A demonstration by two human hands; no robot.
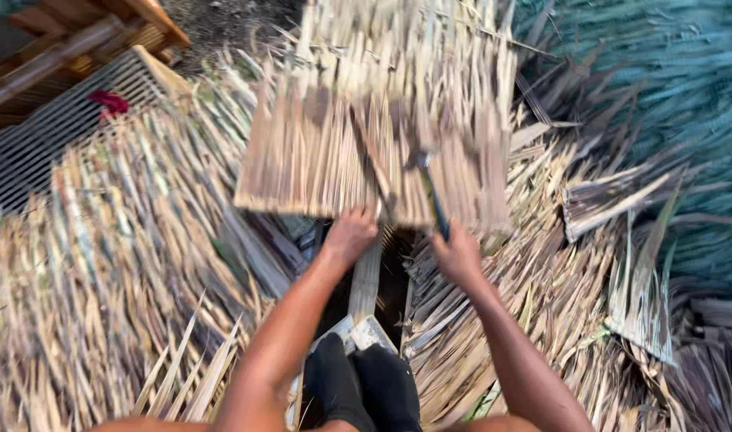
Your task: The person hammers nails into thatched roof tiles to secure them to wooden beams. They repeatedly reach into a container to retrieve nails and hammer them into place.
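Hands first. Left hand raised, fingers curled up against the lower edge of a thatch panel of dried palm leaf; grip on that edge looks closed, though the fingertips are hidden behind the leaf ends. Right hand clenched round the handle of a hammer; handle dark, metal head up, lying against the face of the panel near its lower middle. Head is motion-blurred.

Panel: held up in front of the person, tilted, strips running top to bottom, lower edge ragged. It blocks the view of whatever lies directly behind it.

Below the hands: a narrow pale slat runs away from the person toward the panel, with a dark gap beside it. Two dark-covered feet or knees at the bottom centre, touching each other; cannot tell which.

Around: stacked thatch sheets cover the ground on the left, more loose bundles on the right, overlapping and crowding in on both forearms. Greyer, weathered leaf pieces lie further right. Blue-green netting fills the upper right corner. Upper left: a slatted grey panel with a small red scrap on it, and wooden framing beyond
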